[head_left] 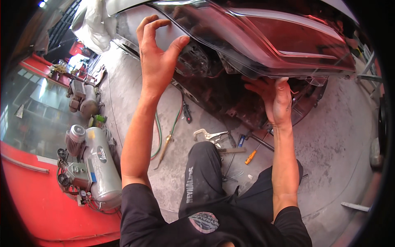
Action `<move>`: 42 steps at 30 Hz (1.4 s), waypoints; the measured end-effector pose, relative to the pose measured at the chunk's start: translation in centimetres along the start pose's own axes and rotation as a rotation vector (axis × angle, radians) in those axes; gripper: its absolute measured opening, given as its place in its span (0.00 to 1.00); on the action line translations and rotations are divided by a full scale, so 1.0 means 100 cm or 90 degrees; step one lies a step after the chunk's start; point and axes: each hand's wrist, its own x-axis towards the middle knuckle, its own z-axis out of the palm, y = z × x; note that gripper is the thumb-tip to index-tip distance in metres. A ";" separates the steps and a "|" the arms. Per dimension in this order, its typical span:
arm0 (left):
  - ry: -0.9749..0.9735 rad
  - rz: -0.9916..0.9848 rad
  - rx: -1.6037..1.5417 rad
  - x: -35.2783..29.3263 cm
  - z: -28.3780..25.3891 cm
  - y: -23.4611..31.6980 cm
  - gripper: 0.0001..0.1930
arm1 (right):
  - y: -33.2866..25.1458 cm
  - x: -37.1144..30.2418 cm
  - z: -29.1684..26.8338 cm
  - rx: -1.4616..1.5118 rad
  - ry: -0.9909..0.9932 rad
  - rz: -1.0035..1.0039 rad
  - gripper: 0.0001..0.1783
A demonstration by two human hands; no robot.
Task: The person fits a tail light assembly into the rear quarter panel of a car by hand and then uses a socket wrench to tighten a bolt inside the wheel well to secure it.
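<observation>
A large car headlight (263, 41) with a glossy, reddish-looking lens fills the upper right, at the front corner of a partly stripped car. My right hand (276, 99) is under its lower edge, palm up. The thumb rests at that edge, and the fingers reach back below the housing, partly in shadow. My left hand (158, 53) is raised beside the grey body panel (131, 24) at the headlight's left end. Its fingers are curved and apart with nothing between them; whether the fingertips touch the panel is unclear. Dark inner bodywork (230, 99) shows beneath the headlight.
Locking pliers (210, 135), an orange-handled screwdriver (252, 155) and other tools lie on the concrete floor by my knees. A torch (166, 146) with green and red hoses lies left of them. A grey air compressor (98, 168) stands at left. Plastic sheeting (92, 26) hangs at upper left.
</observation>
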 end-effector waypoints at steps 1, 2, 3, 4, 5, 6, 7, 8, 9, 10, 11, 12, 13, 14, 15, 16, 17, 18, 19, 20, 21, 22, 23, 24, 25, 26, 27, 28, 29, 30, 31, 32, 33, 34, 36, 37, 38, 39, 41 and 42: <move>-0.015 -0.001 -0.007 0.001 -0.001 -0.001 0.25 | 0.000 0.000 0.001 0.000 -0.001 -0.001 0.47; -0.029 -0.001 -0.014 0.002 -0.002 -0.001 0.25 | -0.001 0.000 0.002 0.011 0.003 0.000 0.45; -0.028 0.000 -0.014 0.002 -0.004 0.000 0.25 | -0.001 0.000 0.003 0.023 0.006 0.000 0.44; -0.038 -0.008 -0.009 0.001 -0.006 0.002 0.25 | -0.001 0.000 0.002 0.023 0.006 -0.001 0.44; -0.049 -0.016 -0.005 0.001 -0.007 0.003 0.26 | 0.000 0.000 0.002 0.024 0.006 -0.002 0.43; -0.048 -0.016 -0.006 0.001 -0.006 0.002 0.26 | 0.000 0.001 0.002 0.026 0.005 -0.003 0.43; -0.035 -0.011 -0.005 0.002 -0.004 0.000 0.26 | 0.002 0.001 0.002 0.026 0.005 -0.003 0.43; -0.021 -0.005 -0.005 0.002 -0.004 0.000 0.26 | 0.004 0.001 0.002 0.032 0.005 -0.008 0.43; -0.021 -0.006 -0.004 0.002 -0.003 0.000 0.26 | 0.006 0.002 0.003 0.037 0.005 -0.013 0.42; -0.010 -0.004 -0.008 0.001 0.000 0.000 0.26 | 0.006 0.002 0.001 0.036 0.006 -0.011 0.42; 0.002 -0.002 -0.013 -0.001 0.001 0.000 0.26 | 0.006 0.003 -0.001 0.019 0.004 -0.013 0.45; 0.001 -0.003 -0.013 -0.001 0.001 -0.001 0.26 | 0.006 0.003 -0.004 0.001 0.002 -0.015 0.48; -0.015 -0.001 -0.015 0.000 -0.001 -0.003 0.26 | 0.007 0.003 -0.005 0.002 0.000 -0.015 0.48; -0.032 0.000 -0.017 0.001 -0.003 -0.003 0.26 | 0.008 0.003 -0.007 0.006 0.001 -0.012 0.48; -0.030 0.001 -0.015 0.001 -0.005 -0.003 0.26 | 0.010 0.003 -0.008 0.009 0.002 -0.008 0.48; -0.042 -0.001 -0.019 0.001 -0.005 -0.004 0.27 | 0.009 0.003 -0.008 0.008 0.002 -0.009 0.48; -0.053 -0.003 -0.023 0.000 -0.004 -0.004 0.27 | 0.008 0.002 -0.008 0.007 0.009 -0.001 0.49; -0.052 -0.004 -0.024 -0.001 -0.003 -0.005 0.27 | 0.008 0.002 -0.008 0.007 0.015 0.007 0.49; -0.050 -0.001 -0.024 0.000 -0.005 -0.005 0.27 | 0.008 0.002 -0.007 0.008 0.014 0.007 0.49; -0.047 0.001 -0.023 0.000 -0.006 -0.005 0.27 | 0.008 0.003 -0.006 0.007 0.013 0.007 0.49; -0.047 0.000 -0.022 0.001 -0.007 -0.005 0.27 | 0.009 0.003 -0.005 0.006 0.011 0.008 0.49; -0.036 0.005 -0.016 0.002 -0.007 -0.004 0.28 | 0.009 0.003 -0.005 0.005 0.012 0.009 0.49; -0.025 0.009 -0.010 0.002 -0.007 -0.004 0.28 | 0.010 0.003 -0.005 0.008 0.016 0.002 0.49; -0.025 0.008 -0.011 0.002 -0.005 -0.004 0.28 | 0.011 0.003 -0.005 0.011 0.019 -0.004 0.50; -0.014 0.018 -0.006 0.001 -0.003 -0.004 0.27 | 0.012 0.003 -0.006 0.012 0.018 -0.003 0.50; -0.003 0.029 -0.002 0.001 -0.003 -0.005 0.27 | 0.012 0.003 -0.007 0.010 0.010 -0.005 0.49; -0.003 0.029 0.000 -0.001 -0.005 -0.004 0.27 | 0.013 0.003 -0.008 0.008 0.003 -0.008 0.49; -0.010 0.021 -0.003 -0.001 -0.006 -0.004 0.27 | 0.013 0.004 -0.008 0.008 0.001 -0.009 0.49; -0.017 0.014 -0.005 -0.002 -0.007 -0.004 0.27 | 0.013 0.003 -0.007 0.009 0.004 -0.005 0.49; -0.015 0.015 -0.004 -0.004 -0.008 -0.004 0.27 | 0.013 0.003 -0.006 0.009 0.007 0.000 0.49; -0.019 -0.006 -0.033 -0.006 -0.007 -0.004 0.28 | 0.011 0.002 -0.007 0.008 0.008 -0.003 0.49; -0.024 -0.027 -0.062 -0.006 -0.005 -0.003 0.28 | 0.010 0.002 -0.007 0.006 0.010 -0.003 0.49; -0.023 -0.026 -0.064 -0.004 -0.004 -0.003 0.28 | 0.008 0.001 -0.006 0.004 0.013 -0.004 0.50; -0.015 -0.006 -0.037 -0.003 -0.006 -0.006 0.28 | 0.008 0.001 -0.002 0.005 0.014 -0.002 0.50; -0.009 0.012 -0.010 0.000 -0.008 -0.008 0.27 | 0.006 0.001 0.008 -0.002 0.048 0.000 0.50; -0.010 0.014 -0.012 0.002 -0.009 -0.008 0.26 | 0.006 0.001 0.005 -0.001 0.050 0.002 0.50; -0.010 0.016 -0.013 0.002 -0.010 -0.007 0.26 | 0.007 0.003 0.001 -0.002 0.025 -0.004 0.51; -0.008 0.014 -0.014 0.000 -0.007 -0.006 0.26 | 0.007 0.003 -0.001 -0.001 -0.001 -0.011 0.51; -0.013 0.010 -0.018 -0.002 -0.007 -0.006 0.26 | 0.006 0.003 0.000 0.006 0.000 -0.001 0.51; -0.017 0.007 -0.024 -0.003 -0.008 -0.006 0.25 | 0.006 0.002 0.001 0.012 0.001 0.008 0.51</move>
